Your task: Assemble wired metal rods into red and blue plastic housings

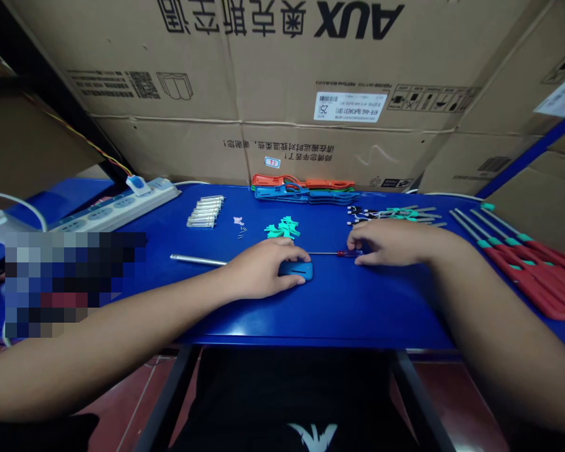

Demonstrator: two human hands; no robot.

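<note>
Near the middle of a blue metal tabletop point(320, 326), both hands work close together. The left hand point(261, 270) lies palm down and curled over a blue plastic casing point(297, 270), its fingers wrapped across the top in a close hold, with one end of the casing showing past the fingertips. The right hand point(388, 243) comes in from the right with its fingers point(360, 237) drawn into a narrow pinch at a small screwdriver point(343, 253). The screwdriver has a red handle, and its thin shaft points left toward the casing, lying level and just above it. The fingers hide how firmly the handle is held.

A steel rod point(198, 260) lies to the left of the left hand, its end reaching under the wrist. Farther off sit a neat bundle of metal tubes point(206, 212), a few tiny screws point(241, 233), and a heap of green plastic parts point(282, 229). Stacks of red and blue plastic shells point(301, 191) line the far edge, and wired metal parts with green pieces point(395, 215) lie beyond the right hand. A row of finished-looking long red lighters point(522, 270) fans out along the right side. A white power strip point(117, 208) sits at far left, and cardboard boxes point(273, 75) stand behind the table.
</note>
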